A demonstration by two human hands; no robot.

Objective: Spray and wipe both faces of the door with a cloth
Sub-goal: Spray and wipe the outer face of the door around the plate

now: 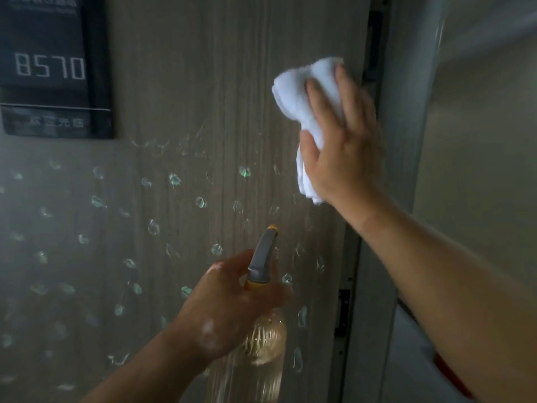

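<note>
A wood-grain door [209, 82] fills the view, its face dotted with spray droplets [174, 179] across the lower half. My right hand [340, 144] presses a folded white cloth [296, 88] flat against the door near its right edge. Lower down, my left hand [232, 303] grips a clear spray bottle [266, 341] with a grey and yellow trigger head [263, 254], nozzle pointing up at the door.
A dark room-number sign [52, 68] reading 8570 hangs at the upper left. The door's edge with its hinge or latch hardware [344, 312] runs down the right, beside a pale grey frame [406, 141] and wall.
</note>
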